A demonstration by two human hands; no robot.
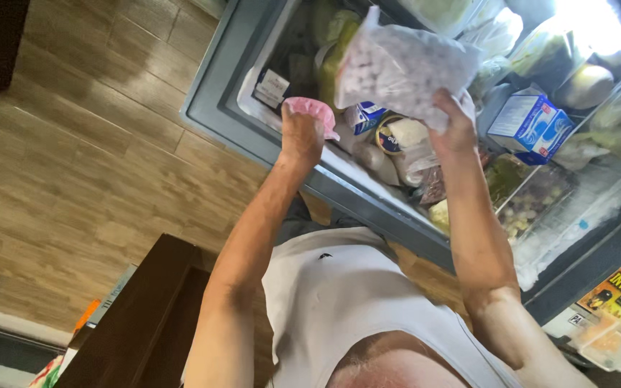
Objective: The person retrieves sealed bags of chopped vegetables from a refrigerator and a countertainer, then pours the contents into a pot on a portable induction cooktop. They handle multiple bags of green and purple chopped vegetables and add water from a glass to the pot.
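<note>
Inside, the open freezer drawer (pixel 224 126) is crammed: a blue and white carton (pixel 531 123) lies toward its right side, a round tub with a blue rim (pixel 395 134) sits near the front edge, and green bagged produce (pixel 336 50) is wedged behind it. Clear bags of dark and pale food (pixel 526 201) fill the right front corner, where frost clings to the wall. These packets crowd the space under both hands.

Beyond the drawer's left edge runs a wood-look plank floor (pixel 88 144). A dark brown piece of furniture (pixel 159 316) stands at the lower left, and a clear plastic container (pixel 612 341) sits at the lower right below the drawer front.

Over the drawer's front edge, the left hand (pixel 302 133) is closed around a small pink bag (pixel 314 111), fingers wrapped tight. The right hand (pixel 454 129) pinches the lower corner of a large clear bag of small white pieces (pixel 397 65), holding it up above the middle of the drawer, clear of the packets beneath.
</note>
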